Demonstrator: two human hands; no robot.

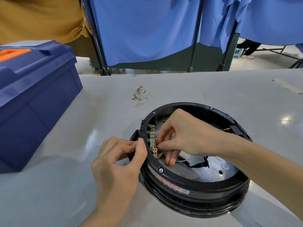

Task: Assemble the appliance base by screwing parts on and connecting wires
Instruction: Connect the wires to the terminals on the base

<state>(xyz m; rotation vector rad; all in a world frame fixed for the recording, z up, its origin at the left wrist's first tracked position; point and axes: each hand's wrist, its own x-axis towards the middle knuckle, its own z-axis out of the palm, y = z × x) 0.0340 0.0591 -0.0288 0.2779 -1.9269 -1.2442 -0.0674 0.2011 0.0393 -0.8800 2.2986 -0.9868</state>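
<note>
Toolbox (32, 95), blue with an orange handle, stood at the left on the grey table (213, 89). Near the middle lay a small bundle of loose wires (141, 95) with brass ends. In front of it, the left hand (118, 161) gripped the left rim of the round black base (188, 181), thumb on top. Inside the base, the right hand (183, 136) pinched a brass connector (157, 147) at the row of terminals (152, 128) on the left inner wall. The base lay flat on the table, right of centre.

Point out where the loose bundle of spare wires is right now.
In the head view, the loose wires lie on the grey table, centre-left, just beyond the black round base and right of the blue toolbox.
</note>
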